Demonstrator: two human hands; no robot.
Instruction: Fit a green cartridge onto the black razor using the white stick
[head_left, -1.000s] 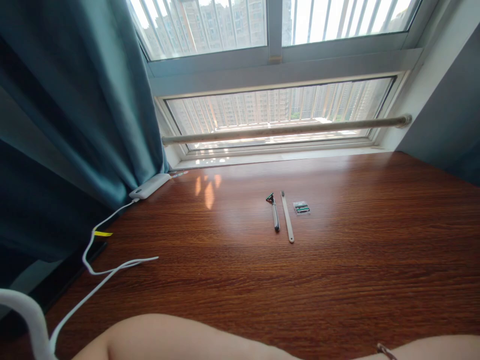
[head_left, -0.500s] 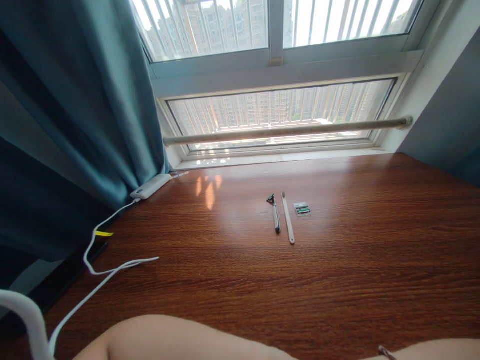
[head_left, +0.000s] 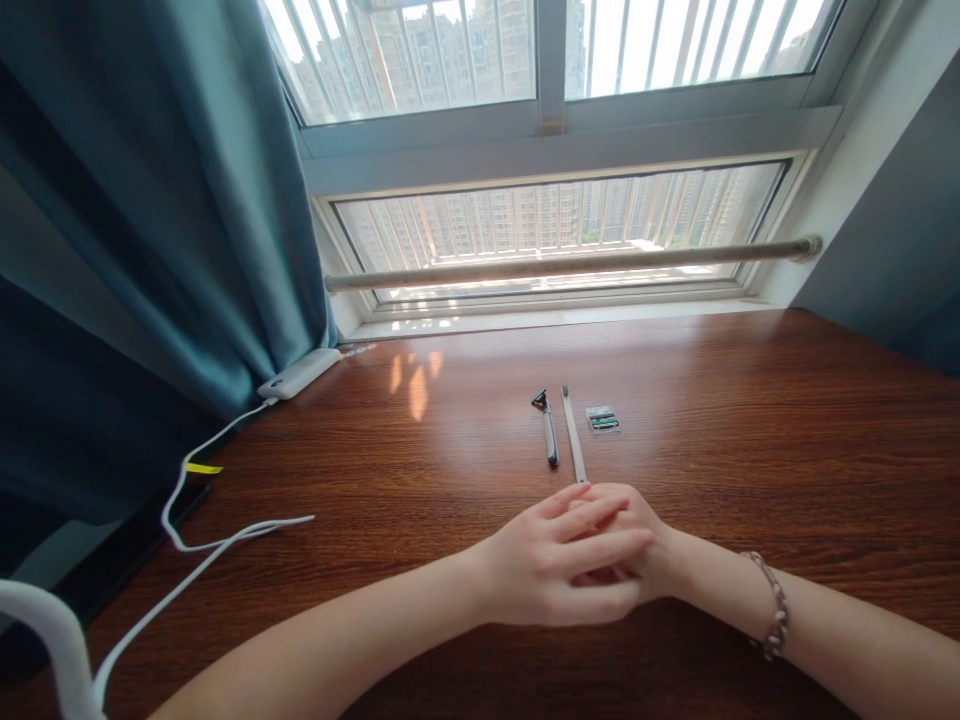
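Observation:
My left hand [head_left: 551,560] lies across my right hand [head_left: 651,530], its fingers stretched out and slightly apart over the back of it. Most of my right hand's fingers are hidden underneath, so their pose does not show. Just beyond the hands is a pale toothbrush [head_left: 572,435], the end of its handle at the fingertips; whether they touch it I cannot tell. To its left lies a razor [head_left: 550,435] with a grey and black handle. On the right sits a small clear case [head_left: 603,419] with what look like razor blade cartridges inside.
The brown wooden table [head_left: 750,450] reaches to the window [head_left: 570,220], with a rail [head_left: 585,267] across it. At left, a white power strip or adapter [head_left: 300,375] lies by the blue curtain [head_left: 247,200], with a white cable [head_left: 176,510] trailing from it. A bracelet [head_left: 776,605] circles my right wrist.
Both hands have come up from the bottom edge into view and now rest together in front of the toothbrush, hiding the tip of its handle. The objects on the table have stayed put.

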